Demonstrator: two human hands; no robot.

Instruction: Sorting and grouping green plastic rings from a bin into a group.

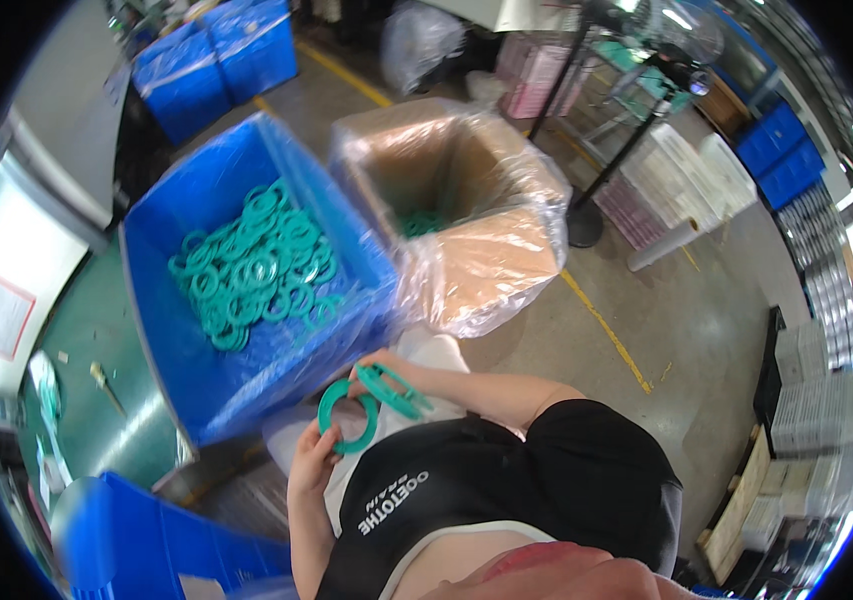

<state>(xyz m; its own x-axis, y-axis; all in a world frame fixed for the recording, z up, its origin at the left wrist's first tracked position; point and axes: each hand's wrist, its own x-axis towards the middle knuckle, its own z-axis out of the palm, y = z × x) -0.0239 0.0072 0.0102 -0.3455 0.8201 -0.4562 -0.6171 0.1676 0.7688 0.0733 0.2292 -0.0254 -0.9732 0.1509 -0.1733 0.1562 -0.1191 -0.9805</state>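
Close in front of my body, my left hand [315, 452] grips the lower left rim of a flat green plastic ring [370, 430]. My right hand [376, 362] is closed on other green rings [393, 392], which overlap and tilt to the right of the first one. Both hands are close together, near the front edge of a blue bin [276, 395]. A heap of similar green rings [251, 270] lies inside that bin. How many rings my right hand holds is hard to make out.
Right of the bin stands a cardboard box [486, 265] lined with clear plastic, green pieces deep inside. A green table [106, 330] is at left, another blue bin [166, 535] at lower left. A fan stand [584, 225] rises beyond the box; stacked trays [821, 425] line the right.
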